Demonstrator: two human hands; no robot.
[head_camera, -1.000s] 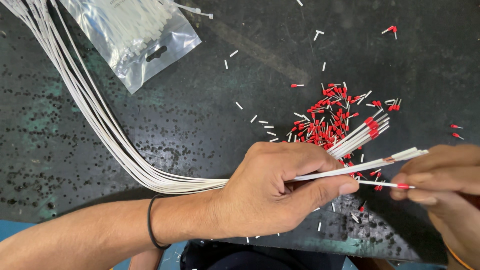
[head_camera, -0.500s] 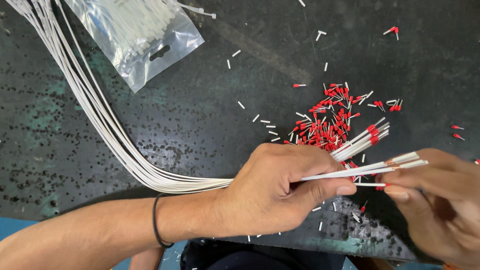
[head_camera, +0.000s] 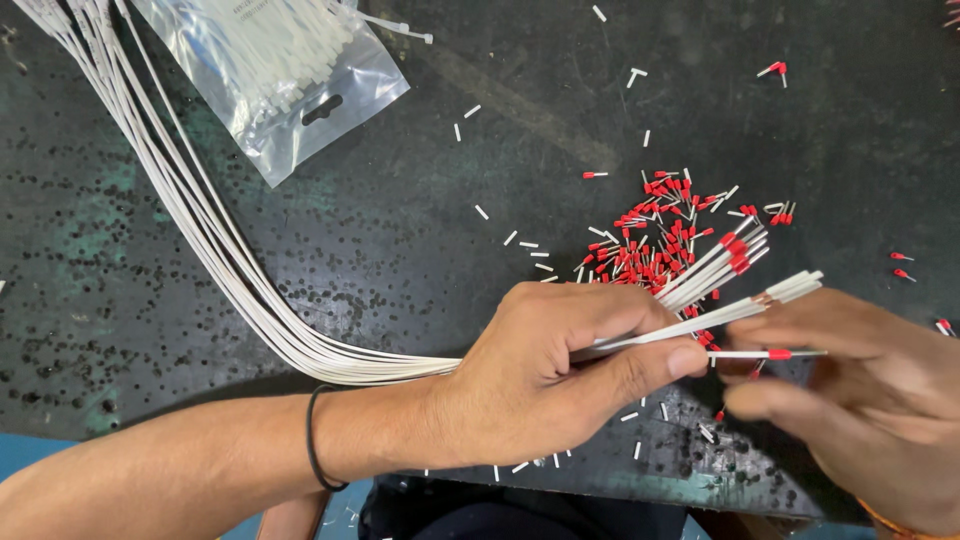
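Note:
My left hand (head_camera: 560, 375) is closed around a bundle of thin white wires (head_camera: 210, 250) that sweeps in from the top left. The wire ends fan out past my thumb; some carry red ferrules (head_camera: 738, 252), others are bare. One wire with a red ferrule (head_camera: 778, 354) sticks out to the right, and my right hand (head_camera: 860, 400) pinches its tip. A loose pile of small red ferrules (head_camera: 660, 240) lies on the dark worktop just beyond both hands.
A clear plastic bag of white cable ties (head_camera: 285, 70) lies at the top left. Short white insulation offcuts (head_camera: 520, 240) are scattered over the worn dark worktop (head_camera: 420, 230). Stray ferrules (head_camera: 772, 69) lie at the upper right and near the right edge.
My right hand has slid left along the single wire and now covers its tip. The left hand and the bundle have hardly moved.

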